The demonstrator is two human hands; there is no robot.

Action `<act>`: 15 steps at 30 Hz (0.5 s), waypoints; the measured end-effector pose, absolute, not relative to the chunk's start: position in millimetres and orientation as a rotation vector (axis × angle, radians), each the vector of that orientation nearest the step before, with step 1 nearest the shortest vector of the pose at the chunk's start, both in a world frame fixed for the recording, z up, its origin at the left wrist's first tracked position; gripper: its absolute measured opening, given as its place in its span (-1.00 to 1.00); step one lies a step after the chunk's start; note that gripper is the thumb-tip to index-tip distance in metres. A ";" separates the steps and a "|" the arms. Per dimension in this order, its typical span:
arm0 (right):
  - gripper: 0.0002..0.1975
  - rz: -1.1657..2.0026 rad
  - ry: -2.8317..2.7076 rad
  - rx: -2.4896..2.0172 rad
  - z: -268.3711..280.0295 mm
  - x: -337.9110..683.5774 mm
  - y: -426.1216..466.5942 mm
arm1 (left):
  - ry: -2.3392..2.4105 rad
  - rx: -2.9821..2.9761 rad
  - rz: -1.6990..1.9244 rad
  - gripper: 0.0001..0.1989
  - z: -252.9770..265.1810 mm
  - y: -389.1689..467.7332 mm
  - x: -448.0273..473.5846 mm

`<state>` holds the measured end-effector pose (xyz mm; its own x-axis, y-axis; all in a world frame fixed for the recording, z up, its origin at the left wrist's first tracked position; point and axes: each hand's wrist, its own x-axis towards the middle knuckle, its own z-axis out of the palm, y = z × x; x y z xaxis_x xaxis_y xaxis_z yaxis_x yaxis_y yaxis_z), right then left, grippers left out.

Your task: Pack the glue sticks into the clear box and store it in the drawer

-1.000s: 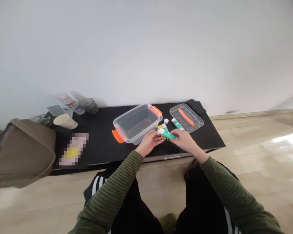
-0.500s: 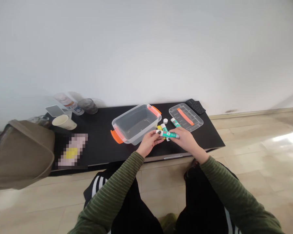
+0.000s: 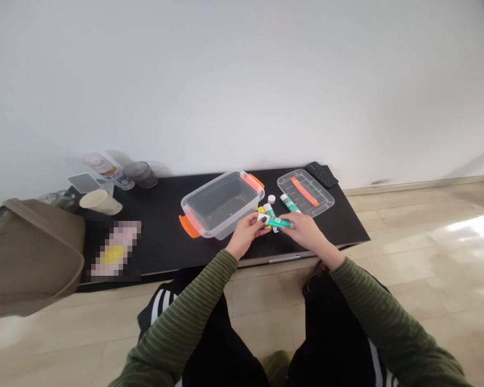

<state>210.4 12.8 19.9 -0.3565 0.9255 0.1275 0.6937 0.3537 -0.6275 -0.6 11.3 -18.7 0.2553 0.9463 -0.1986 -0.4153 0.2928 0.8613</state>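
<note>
Tube [image 3: 279, 221] — left hand [image 3: 246, 233], right hand [image 3: 305, 232], gripping ends

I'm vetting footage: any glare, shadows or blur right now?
Head view: bright glare on the floor at right; head view: soft shadow on the wall behind the bottle; head view: pixelated patch at left; head view: fine print on the held glue stick too soft to read.

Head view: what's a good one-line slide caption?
Left hand and right hand hold a green-and-white glue stick near an open plastic box and a lid.
</note>
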 end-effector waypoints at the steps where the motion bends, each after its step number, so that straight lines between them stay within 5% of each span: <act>1: -0.74 0.728 -2.118 -1.429 20.0 210.6 13.4 | 0.835 0.794 1.062 -0.59 -17.7 11.8 -0.1; 9: -0.68 1.461 -1.811 -1.425 11.9 220.5 18.0 | 0.783 0.916 0.969 -0.56 -13.2 18.8 2.7; 15: -0.79 1.070 -1.932 -1.645 11.5 222.1 23.9 | 0.994 1.215 1.041 -0.54 -24.5 41.5 14.6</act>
<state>222.1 23.9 11.5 -0.2387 0.9539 -0.1820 0.6605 0.0220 -0.7505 14.6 41.5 -24.5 0.2370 0.9709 -0.0359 -0.0805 0.0564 0.9952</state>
